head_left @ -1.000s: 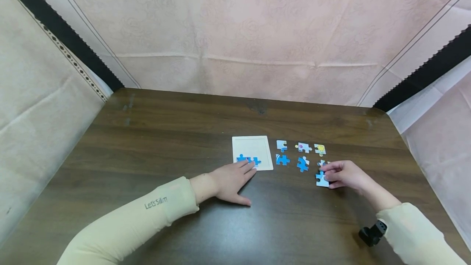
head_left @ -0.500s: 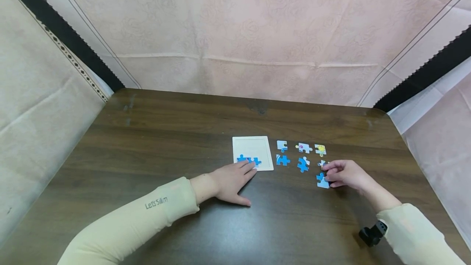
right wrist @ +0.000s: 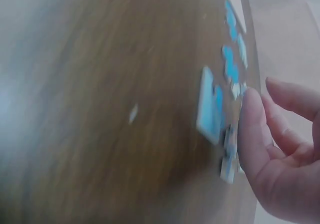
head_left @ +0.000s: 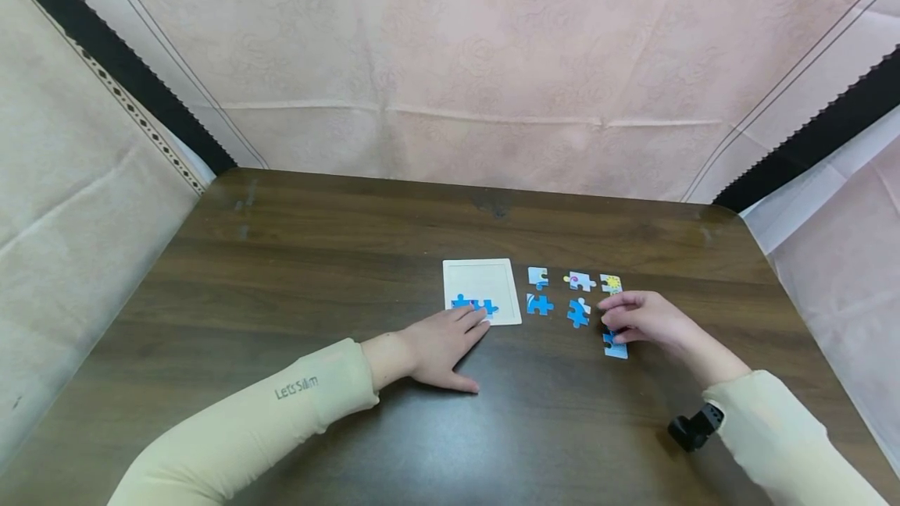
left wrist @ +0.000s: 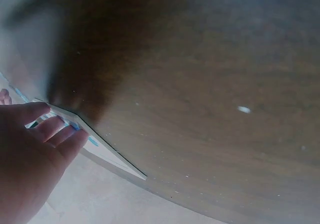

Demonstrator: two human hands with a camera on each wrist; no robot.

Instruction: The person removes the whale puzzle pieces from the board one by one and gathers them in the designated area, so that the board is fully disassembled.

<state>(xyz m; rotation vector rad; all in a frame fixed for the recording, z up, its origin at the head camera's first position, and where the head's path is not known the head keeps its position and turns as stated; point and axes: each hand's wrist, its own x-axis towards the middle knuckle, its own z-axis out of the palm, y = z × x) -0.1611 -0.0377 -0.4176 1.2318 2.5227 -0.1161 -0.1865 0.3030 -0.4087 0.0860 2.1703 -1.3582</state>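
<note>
My left hand (head_left: 444, 346) lies flat with straight fingers on the front edge of a white puzzle frame (head_left: 480, 276). Blue puzzle pieces (head_left: 460, 301) sit along the frame's near side, partly under the fingertips. My right hand (head_left: 650, 320) hovers over the right-hand column of loose pieces. Its thumb and fingers are bent loosely and stand apart, with nothing visible between them in the right wrist view. Just below the thumb a blue puzzle piece (head_left: 616, 349) lies on the table. Beside it, a second piece (right wrist: 228, 159) is mostly covered by the hand in the head view.
Several loose puzzle pieces lie right of the frame, among them a blue one (head_left: 540, 304), a tilted blue one (head_left: 579, 313), a white-and-purple one (head_left: 580, 281) and a yellow one (head_left: 610, 283). Fabric (head_left: 422, 61) hangs behind the brown table (head_left: 316, 256).
My right hand has let go of the near blue piece and moved away from me and slightly left, over the piece beyond it. The left hand has stayed still.
</note>
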